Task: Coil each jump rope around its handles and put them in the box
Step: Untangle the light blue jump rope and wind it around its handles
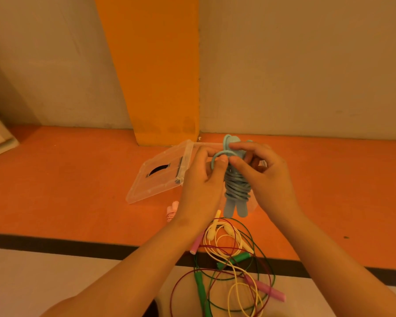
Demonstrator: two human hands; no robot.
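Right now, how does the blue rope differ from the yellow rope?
The blue rope is wound tightly round its paired handles; the yellow rope lies in loose loops, handles apart. The left hand and right hand hold the blue rope up; the yellow rope lies on the floor, tangled with other ropes. Both have cord-coloured handles.

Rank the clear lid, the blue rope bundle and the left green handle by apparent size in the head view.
1. clear lid: largest.
2. blue rope bundle, though partly hidden.
3. left green handle: smallest, even though it lies nearest the camera.
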